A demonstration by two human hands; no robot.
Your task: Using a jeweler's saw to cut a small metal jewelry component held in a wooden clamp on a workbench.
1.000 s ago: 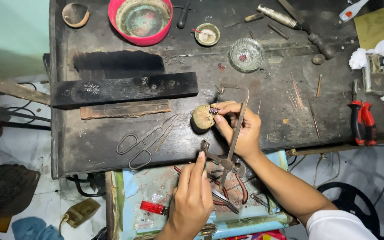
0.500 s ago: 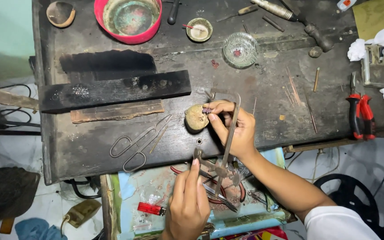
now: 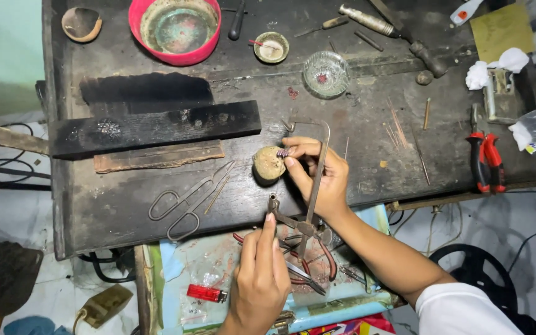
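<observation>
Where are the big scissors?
In the head view, the scissors lie on the dark workbench, near its front edge, just left of the round lump that the right hand touches.

Pink bowl, red-handled pliers, red lighter, dark workbench.

A small craft workshop: a scarred bench strewn with shears, pliers, files, and bowls.
</observation>
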